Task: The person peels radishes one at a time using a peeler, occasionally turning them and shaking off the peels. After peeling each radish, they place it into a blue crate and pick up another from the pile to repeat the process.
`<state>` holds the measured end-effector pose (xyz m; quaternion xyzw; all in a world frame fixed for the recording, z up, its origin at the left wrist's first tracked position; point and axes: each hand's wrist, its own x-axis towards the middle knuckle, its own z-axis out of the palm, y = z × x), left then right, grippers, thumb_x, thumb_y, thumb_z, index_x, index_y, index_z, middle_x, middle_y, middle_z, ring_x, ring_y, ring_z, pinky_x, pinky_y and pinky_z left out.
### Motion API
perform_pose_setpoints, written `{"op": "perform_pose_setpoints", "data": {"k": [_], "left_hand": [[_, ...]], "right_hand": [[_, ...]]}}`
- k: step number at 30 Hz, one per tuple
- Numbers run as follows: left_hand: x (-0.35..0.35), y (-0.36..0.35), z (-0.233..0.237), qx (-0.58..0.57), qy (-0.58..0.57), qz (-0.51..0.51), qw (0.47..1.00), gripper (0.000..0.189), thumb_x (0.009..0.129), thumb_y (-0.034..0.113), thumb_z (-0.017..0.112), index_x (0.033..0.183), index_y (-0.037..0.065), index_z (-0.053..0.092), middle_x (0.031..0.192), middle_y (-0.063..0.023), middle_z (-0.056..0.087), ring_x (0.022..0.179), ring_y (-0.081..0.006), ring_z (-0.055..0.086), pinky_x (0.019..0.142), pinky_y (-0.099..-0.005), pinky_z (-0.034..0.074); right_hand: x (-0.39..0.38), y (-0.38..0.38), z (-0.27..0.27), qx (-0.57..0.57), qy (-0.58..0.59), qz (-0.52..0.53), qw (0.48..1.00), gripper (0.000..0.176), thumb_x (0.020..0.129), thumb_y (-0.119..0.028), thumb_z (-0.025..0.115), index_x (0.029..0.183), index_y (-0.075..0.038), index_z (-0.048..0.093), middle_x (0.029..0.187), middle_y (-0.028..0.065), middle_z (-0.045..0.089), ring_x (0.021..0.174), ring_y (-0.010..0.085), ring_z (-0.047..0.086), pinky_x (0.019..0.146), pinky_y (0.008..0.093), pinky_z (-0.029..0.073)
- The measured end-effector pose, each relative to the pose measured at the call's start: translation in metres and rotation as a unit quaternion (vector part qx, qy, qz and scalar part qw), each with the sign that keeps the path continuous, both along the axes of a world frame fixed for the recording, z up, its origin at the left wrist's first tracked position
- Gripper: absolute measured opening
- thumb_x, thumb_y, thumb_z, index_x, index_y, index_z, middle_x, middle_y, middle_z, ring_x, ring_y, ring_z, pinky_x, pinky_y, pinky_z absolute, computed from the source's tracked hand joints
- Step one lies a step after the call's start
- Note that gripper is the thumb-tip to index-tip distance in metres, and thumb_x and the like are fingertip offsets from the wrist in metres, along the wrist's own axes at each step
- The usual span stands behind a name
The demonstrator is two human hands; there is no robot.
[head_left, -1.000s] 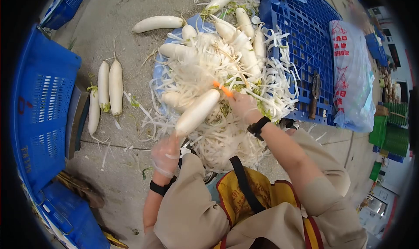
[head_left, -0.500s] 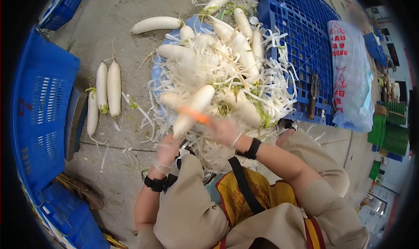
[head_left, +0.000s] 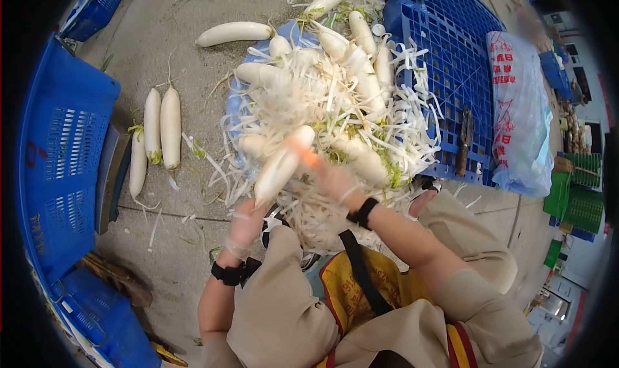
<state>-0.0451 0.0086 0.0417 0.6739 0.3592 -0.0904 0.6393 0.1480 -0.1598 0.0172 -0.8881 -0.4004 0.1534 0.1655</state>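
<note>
My left hand (head_left: 247, 225) is closed round the near end of a white daikon radish (head_left: 278, 171), which slants up and away over a heap of peel. In my right hand (head_left: 338, 184) is an orange peeler (head_left: 304, 152), smeared by motion, at the radish's far upper end. Its blade cannot be made out. Long white peel strips (head_left: 316, 216) lie below and around my hands. Just beyond, more daikon, such as a radish (head_left: 367, 163) with green leaf stubs, rest among the strips on a blue plastic sheet (head_left: 235, 100).
Three daikon (head_left: 170, 129) lie on the concrete floor at the left, beside a tall blue crate (head_left: 64, 149). One more radish (head_left: 235, 34) is farther back. On the right, a blue crate (head_left: 445, 65) bears a knife-like tool (head_left: 464, 142) and a printed plastic bag (head_left: 522, 116).
The orange peeler and my right hand have moved from the radish's middle toward its far end. My left hand keeps its grip with the radish in nearly the same place.
</note>
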Motion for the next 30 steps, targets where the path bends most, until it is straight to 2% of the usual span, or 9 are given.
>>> {"op": "perform_pose_setpoints", "data": {"k": [4,7,10,12,15,20,23,26,30], "left_hand": [[0.001,0.003,0.004,-0.011,-0.014,0.019,1.000,0.026,0.089,0.019,0.057,0.101,-0.003,0.064,0.070,-0.0087,0.062,0.065,-0.0075,0.050,0.057,-0.0278,0.042],[0.002,-0.001,0.003,0.037,0.008,-0.009,0.999,0.026,0.089,0.020,0.056,0.103,-0.001,0.063,0.072,-0.0155,0.063,0.065,-0.0159,0.058,0.059,-0.0320,0.045],[-0.006,-0.003,0.000,0.191,0.023,-0.066,0.979,0.026,0.089,0.019,0.055,0.108,0.002,0.061,0.077,-0.0227,0.063,0.071,-0.0335,0.063,0.061,-0.0396,0.048],[-0.003,-0.007,0.003,0.183,-0.032,-0.032,0.982,0.027,0.088,0.016,0.054,0.112,0.005,0.058,0.079,-0.0259,0.060,0.077,-0.0431,0.058,0.062,-0.0471,0.047],[0.004,-0.012,0.013,0.292,-0.062,-0.052,0.953,0.031,0.086,0.015,0.053,0.116,0.007,0.054,0.076,-0.0242,0.060,0.073,-0.0427,0.059,0.059,-0.0494,0.046],[0.006,-0.018,0.029,0.328,0.013,-0.108,0.938,0.036,0.086,0.015,0.054,0.121,0.009,0.049,0.075,-0.0234,0.060,0.070,-0.0437,0.059,0.057,-0.0502,0.045],[0.010,-0.020,0.038,0.346,0.027,-0.118,0.930,0.039,0.086,0.015,0.054,0.124,0.008,0.047,0.072,-0.0226,0.060,0.067,-0.0434,0.059,0.055,-0.0498,0.045],[0.008,-0.017,0.035,0.373,0.024,-0.134,0.918,0.044,0.085,0.016,0.055,0.128,0.006,0.045,0.070,-0.0212,0.060,0.064,-0.0409,0.060,0.053,-0.0485,0.046],[0.011,-0.019,0.037,0.405,0.041,-0.173,0.897,0.053,0.084,0.016,0.056,0.133,0.001,0.040,0.067,-0.0187,0.061,0.058,-0.0353,0.062,0.051,-0.0446,0.047]], "right_hand": [[0.025,0.003,0.012,-0.065,0.100,-0.148,0.982,0.025,0.091,-0.032,0.047,0.090,-0.009,0.056,0.064,0.0154,0.061,0.055,0.0312,0.060,0.057,0.0453,0.049],[-0.037,0.003,0.031,0.063,-0.012,0.125,0.990,0.026,0.091,-0.033,0.045,0.092,-0.009,0.056,0.060,0.0113,0.060,0.049,0.0304,0.057,0.054,0.0445,0.049],[-0.025,0.014,0.052,0.016,0.009,0.139,0.990,0.030,0.091,-0.035,0.042,0.093,-0.010,0.057,0.058,0.0113,0.059,0.047,0.0298,0.056,0.057,0.0456,0.050],[0.037,0.006,0.004,-0.136,0.076,-0.036,0.987,0.028,0.090,-0.034,0.044,0.101,-0.011,0.055,0.066,0.0110,0.062,0.055,0.0285,0.060,0.056,0.0457,0.050],[0.035,0.007,0.032,-0.134,0.100,-0.112,0.980,0.028,0.088,-0.031,0.047,0.107,-0.012,0.054,0.073,0.0108,0.065,0.064,0.0273,0.065,0.059,0.0474,0.050],[-0.037,0.002,0.036,0.089,-0.027,0.143,0.985,0.028,0.089,-0.033,0.047,0.094,-0.008,0.059,0.051,0.0114,0.056,0.047,0.0261,0.058,0.046,0.0414,0.047],[0.033,0.003,0.016,-0.119,0.131,-0.156,0.972,0.031,0.093,-0.033,0.041,0.095,-0.007,0.059,0.069,0.0163,0.064,0.060,0.0319,0.063,0.055,0.0439,0.051],[0.040,0.002,0.043,-0.119,0.128,-0.145,0.974,0.032,0.093,-0.034,0.041,0.092,-0.008,0.059,0.069,0.0166,0.064,0.061,0.0331,0.063,0.055,0.0443,0.051],[-0.032,0.002,0.077,0.080,0.067,0.135,0.985,0.029,0.091,-0.033,0.044,0.092,-0.008,0.059,0.066,0.0158,0.063,0.061,0.0333,0.063,0.055,0.0434,0.051]]}}
